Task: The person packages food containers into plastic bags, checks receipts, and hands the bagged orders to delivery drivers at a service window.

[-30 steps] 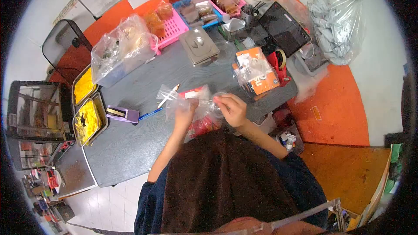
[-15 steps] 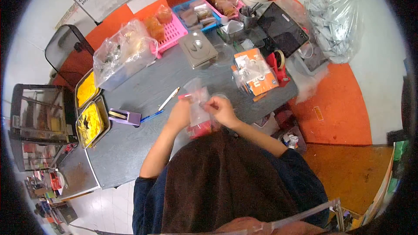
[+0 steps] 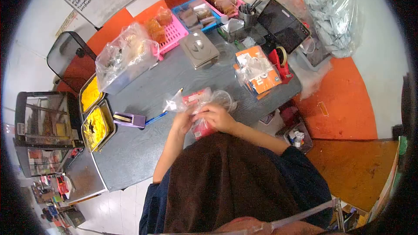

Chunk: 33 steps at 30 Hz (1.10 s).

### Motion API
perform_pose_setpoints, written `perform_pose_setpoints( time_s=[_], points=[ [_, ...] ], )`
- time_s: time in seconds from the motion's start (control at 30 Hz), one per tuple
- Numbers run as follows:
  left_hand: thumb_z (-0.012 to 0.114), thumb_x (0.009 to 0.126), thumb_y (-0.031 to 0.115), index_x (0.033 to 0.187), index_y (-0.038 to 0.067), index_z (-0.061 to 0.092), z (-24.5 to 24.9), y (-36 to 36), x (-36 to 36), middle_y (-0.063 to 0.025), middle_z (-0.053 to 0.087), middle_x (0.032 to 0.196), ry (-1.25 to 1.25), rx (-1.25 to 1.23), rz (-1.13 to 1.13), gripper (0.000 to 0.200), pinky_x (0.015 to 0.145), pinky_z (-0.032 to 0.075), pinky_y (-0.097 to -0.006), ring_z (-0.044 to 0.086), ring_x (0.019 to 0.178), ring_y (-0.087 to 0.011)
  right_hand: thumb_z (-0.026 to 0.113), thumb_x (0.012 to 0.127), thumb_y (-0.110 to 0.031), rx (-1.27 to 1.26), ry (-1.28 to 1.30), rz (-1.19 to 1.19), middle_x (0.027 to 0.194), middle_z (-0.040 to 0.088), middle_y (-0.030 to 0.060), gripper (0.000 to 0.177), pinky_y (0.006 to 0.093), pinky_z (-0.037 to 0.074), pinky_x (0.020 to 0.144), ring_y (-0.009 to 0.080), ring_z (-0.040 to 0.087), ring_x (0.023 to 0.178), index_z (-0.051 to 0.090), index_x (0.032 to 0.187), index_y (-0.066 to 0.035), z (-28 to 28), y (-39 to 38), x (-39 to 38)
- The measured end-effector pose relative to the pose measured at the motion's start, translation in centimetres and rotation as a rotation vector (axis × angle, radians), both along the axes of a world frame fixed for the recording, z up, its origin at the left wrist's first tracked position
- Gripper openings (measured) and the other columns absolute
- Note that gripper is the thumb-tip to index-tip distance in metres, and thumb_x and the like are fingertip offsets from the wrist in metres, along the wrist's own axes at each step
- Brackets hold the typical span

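My left hand point(image 3: 183, 121) and my right hand point(image 3: 218, 117) meet close together at the table's near edge. Both pinch a thin clear plastic bag point(image 3: 175, 103), whose crumpled end sticks out to the upper left. Under and around them lies a red packet point(image 3: 201, 129), partly covered by my fingers. Another red-and-white packet point(image 3: 194, 96) shows just beyond the hands. Clear plastic point(image 3: 224, 99) bulges beside my right hand. A white pen point(image 3: 180, 91) lies partly behind the bag, and a blue pen point(image 3: 156, 117) rests left of my left hand.
A purple tape dispenser point(image 3: 129, 120) and trays of yellow food point(image 3: 96, 132) stand to the left. Further back are a lidded steel container point(image 3: 199, 48), a pink basket point(image 3: 174, 39) and a bag-filled bin point(image 3: 124, 67). An orange box point(image 3: 259, 72) and red tape dispenser point(image 3: 282, 67) stand right.
My hands have come together, the right one moving left to the left one. The clear bag, upright between them before, is now gathered and points to the upper left.
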<state>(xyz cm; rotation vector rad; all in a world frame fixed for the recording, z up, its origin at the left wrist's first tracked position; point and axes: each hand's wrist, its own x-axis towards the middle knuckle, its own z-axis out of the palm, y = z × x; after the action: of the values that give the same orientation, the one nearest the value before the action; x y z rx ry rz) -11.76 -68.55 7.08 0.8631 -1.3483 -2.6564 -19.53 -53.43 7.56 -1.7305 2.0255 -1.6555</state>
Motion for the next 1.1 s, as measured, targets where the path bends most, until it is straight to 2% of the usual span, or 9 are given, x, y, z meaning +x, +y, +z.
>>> perform_pose_setpoints(
  time_s=[0.07,0.13,0.17,0.23,0.37,0.43,0.67,0.97,1.1],
  points=[
    [0.050,0.081,0.006,0.106,0.002,0.048,-0.2,0.1,0.1,-0.0113,0.052,0.100,0.005,0.000,0.001,0.025,0.060,0.050,-0.0250,0.055,0.082,-0.0196,0.056,0.073,-0.001,-0.043,-0.046,-0.020,0.080,0.055,0.0071,0.019,0.0295,0.045,0.069,0.0206,0.055,0.078,0.063,0.089,-0.007,-0.1,-0.1,0.0],
    [0.049,0.083,0.008,0.103,-0.001,0.048,1.1,1.3,-0.2,-0.0118,0.053,0.096,-0.055,-0.098,0.092,0.022,0.062,0.052,-0.0281,0.056,0.081,-0.0207,0.055,0.077,-0.001,0.038,-0.649,-0.091,0.080,0.059,0.0075,0.012,0.0265,0.047,0.066,0.0154,0.058,0.072,0.059,0.088,-0.001,0.4,-0.1,0.4],
    [0.049,0.083,0.008,0.103,-0.001,0.048,1.4,1.7,-0.2,-0.0118,0.053,0.096,-0.055,-0.094,0.094,0.022,0.062,0.052,-0.0281,0.056,0.081,-0.0207,0.055,0.077,-0.001,0.042,-0.649,-0.091,0.080,0.059,0.0075,0.012,0.0265,0.047,0.066,0.0154,0.058,0.072,0.059,0.088,-0.001,0.5,-0.2,0.3],
    [0.048,0.084,0.010,0.097,-0.003,0.049,1.7,2.4,-0.2,-0.0130,0.055,0.093,-0.032,-0.275,0.105,0.019,0.063,0.053,-0.0316,0.057,0.079,-0.0214,0.054,0.079,0.000,0.014,-0.960,-0.109,0.083,0.059,0.0085,0.008,0.0242,0.048,0.064,0.0123,0.057,0.071,0.053,0.086,0.003,0.7,-0.4,0.2],
    [0.048,0.085,0.012,0.093,-0.005,0.051,0.9,2.5,-0.1,-0.0143,0.055,0.091,0.088,-0.367,0.118,0.019,0.062,0.054,-0.0329,0.058,0.078,-0.0222,0.056,0.077,0.000,-0.027,-0.929,-0.115,0.078,0.061,0.0087,0.006,0.0253,0.048,0.064,0.0127,0.059,0.071,0.053,0.082,0.003,-0.8,-0.5,0.4],
    [0.045,0.087,0.015,0.090,-0.005,0.053,1.4,2.5,-0.1,-0.0154,0.055,0.090,0.069,-0.559,0.065,0.021,0.062,0.054,-0.0332,0.058,0.076,-0.0221,0.053,0.079,0.003,0.014,-0.883,-0.095,0.080,0.058,0.0104,0.007,0.0257,0.049,0.065,0.0159,0.059,0.073,0.049,0.085,0.002,-1.2,-0.5,0.3],
    [0.037,0.090,0.017,0.086,-0.006,0.055,3.3,2.9,0.1,-0.0160,0.057,0.088,0.050,-0.604,0.053,0.030,0.063,0.053,-0.0315,0.058,0.075,-0.0210,0.054,0.079,-0.001,-0.164,-0.912,-0.097,0.077,0.060,0.0067,0.003,0.0242,0.047,0.063,0.0119,0.058,0.069,0.054,0.082,0.001,-0.7,-0.5,1.2],
    [0.041,0.086,0.011,0.087,-0.007,0.056,3.2,2.7,0.1,-0.0136,0.060,0.081,0.115,-0.411,0.045,0.023,0.059,0.052,-0.0292,0.060,0.067,-0.0187,0.053,0.079,0.003,-0.130,-0.808,-0.183,0.082,0.058,0.0087,0.006,0.0253,0.048,0.070,0.0139,0.058,0.075,0.050,0.084,0.001,-3.5,-0.4,1.2],
    [0.046,0.083,0.012,0.086,-0.004,0.058,2.4,2.3,0.4,-0.0102,0.060,0.080,0.146,-0.585,0.002,0.020,0.059,0.049,-0.0273,0.060,0.067,-0.0157,0.053,0.080,0.000,0.033,-0.698,-0.235,0.081,0.059,0.0070,0.006,0.0251,0.047,0.067,0.0134,0.058,0.075,0.053,0.086,0.001,-2.4,-0.6,1.2]
  ],
)
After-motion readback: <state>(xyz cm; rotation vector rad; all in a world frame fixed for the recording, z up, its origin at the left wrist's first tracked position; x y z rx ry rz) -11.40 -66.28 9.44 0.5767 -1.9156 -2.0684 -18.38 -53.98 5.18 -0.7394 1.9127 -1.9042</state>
